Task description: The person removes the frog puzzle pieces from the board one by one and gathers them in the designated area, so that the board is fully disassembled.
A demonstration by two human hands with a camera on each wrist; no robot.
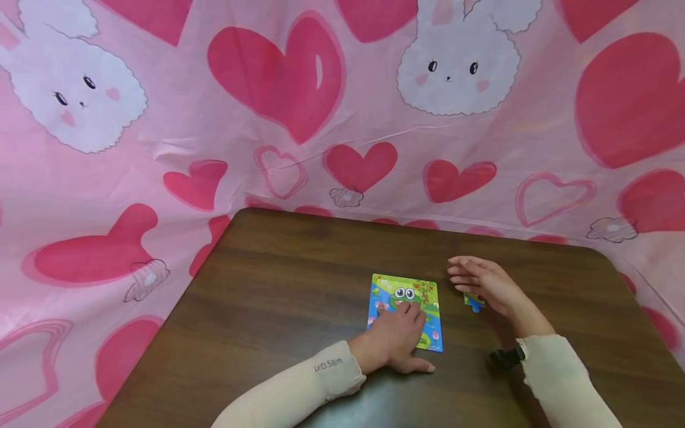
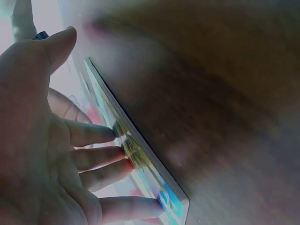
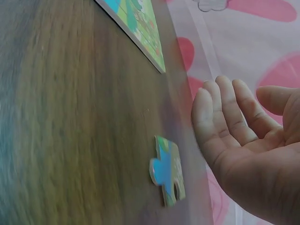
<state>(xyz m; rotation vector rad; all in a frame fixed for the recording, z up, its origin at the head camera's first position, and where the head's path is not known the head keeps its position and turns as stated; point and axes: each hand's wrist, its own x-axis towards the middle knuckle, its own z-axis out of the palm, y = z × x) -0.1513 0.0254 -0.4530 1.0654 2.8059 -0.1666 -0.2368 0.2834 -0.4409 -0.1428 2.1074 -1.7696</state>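
A frog jigsaw puzzle board (image 1: 378, 289) lies flat on the table, its frog partly hidden by my left hand (image 1: 393, 336). The fingertips of that hand rest on the board's face, and the thumb stretches out past its near edge. In the left wrist view several fingertips touch the bright surface (image 2: 147, 176). To the right of the board, my right hand (image 1: 492, 288) hovers with loosely bent fingers and nothing in them. Just below it a loose puzzle piece (image 3: 168, 171), blue with green and yellow, lies on the wood, apart from the hand in the right wrist view.
The dark wooden table (image 1: 278, 315) has rounded far corners. A pink cloth (image 1: 299, 172) with hearts and rabbit faces hangs behind it and along the left side. A black strap (image 1: 507, 356) sits at the right wrist, over the table.
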